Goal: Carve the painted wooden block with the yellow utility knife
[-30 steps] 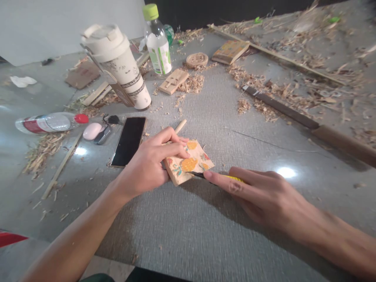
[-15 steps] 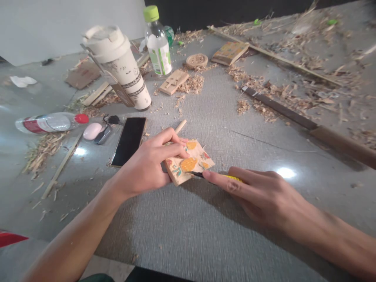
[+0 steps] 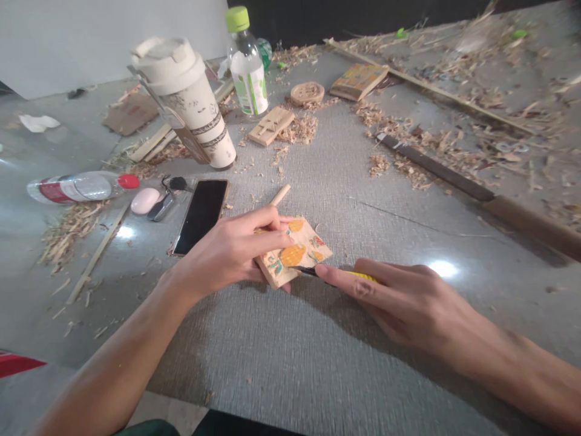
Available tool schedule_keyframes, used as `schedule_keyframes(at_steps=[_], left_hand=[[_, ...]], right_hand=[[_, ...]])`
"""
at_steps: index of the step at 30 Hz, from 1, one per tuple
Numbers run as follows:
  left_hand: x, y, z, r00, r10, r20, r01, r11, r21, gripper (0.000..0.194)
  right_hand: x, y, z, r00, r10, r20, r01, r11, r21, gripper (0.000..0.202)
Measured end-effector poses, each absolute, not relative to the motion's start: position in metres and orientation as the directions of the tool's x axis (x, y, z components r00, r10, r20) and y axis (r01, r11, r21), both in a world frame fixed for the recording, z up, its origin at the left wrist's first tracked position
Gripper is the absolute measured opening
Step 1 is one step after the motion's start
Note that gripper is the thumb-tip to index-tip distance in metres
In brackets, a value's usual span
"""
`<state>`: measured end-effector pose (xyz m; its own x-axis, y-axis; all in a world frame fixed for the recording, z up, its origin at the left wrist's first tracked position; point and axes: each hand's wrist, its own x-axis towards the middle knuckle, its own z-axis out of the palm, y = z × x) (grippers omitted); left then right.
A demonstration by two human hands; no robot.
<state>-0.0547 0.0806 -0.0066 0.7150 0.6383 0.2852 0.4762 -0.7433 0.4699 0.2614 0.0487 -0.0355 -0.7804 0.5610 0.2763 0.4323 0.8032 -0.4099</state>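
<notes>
A small wooden block [image 3: 313, 241] with a painted pattern in orange, red and green lies tilted on the grey table [image 3: 254, 351]. My left hand [image 3: 240, 245] is closed around its left side, fingers on the painted face and a fingertip showing under the near edge. In my right hand [image 3: 394, 297] is a craft knife [image 3: 358, 275] with a yellow handle and dark blade holder, my index finger stretched along it. The knife's tip touches the block's painted face close to its near edge. A thin wooden stick [image 3: 280, 194] pokes out just behind my left hand.
Left of my hands lie a phone [image 3: 203, 216], a pink oval case [image 3: 145, 200] and a bottle on its side [image 3: 84, 186]. Behind stand a tumbler [image 3: 200, 112] and an upright bottle [image 3: 247, 72]. A long-handled blade [image 3: 440, 169] lies right, among wood shavings [image 3: 417, 139].
My left fingers have shifted slightly on the block, and a fingertip now shows beneath its near edge. The knife stays at nearly the same spot; the whole view has moved a little.
</notes>
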Motion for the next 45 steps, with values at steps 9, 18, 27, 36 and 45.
schedule_keyframes(at_steps=[9,18,27,36,45], left_hand=[[-0.052,0.083,-0.011,0.696,0.609,0.38,0.466,-0.786,0.408,0.048],[-0.051,0.084,-0.01,0.712,0.558,0.427,0.466,-0.83,0.308,0.055],[-0.05,0.086,-0.015,0.672,0.581,0.459,0.47,-0.814,0.342,0.055],[-0.051,0.086,-0.014,0.683,0.548,0.483,0.433,-0.836,0.338,0.052],[-0.049,0.083,-0.011,0.676,0.582,0.451,0.457,-0.812,0.363,0.053]], right_hand=[[0.26,0.05,-0.034,-0.779,0.563,0.274,0.431,0.8,-0.418,0.069],[0.26,0.048,-0.034,-0.776,0.558,0.294,0.416,0.804,-0.425,0.07],[0.255,0.034,-0.038,-0.77,0.617,0.165,0.393,0.661,-0.64,0.07],[0.252,0.048,-0.021,-0.744,0.667,-0.019,0.302,0.31,-0.901,0.059],[0.259,0.043,-0.03,-0.729,0.657,0.194,0.31,0.568,-0.763,0.068]])
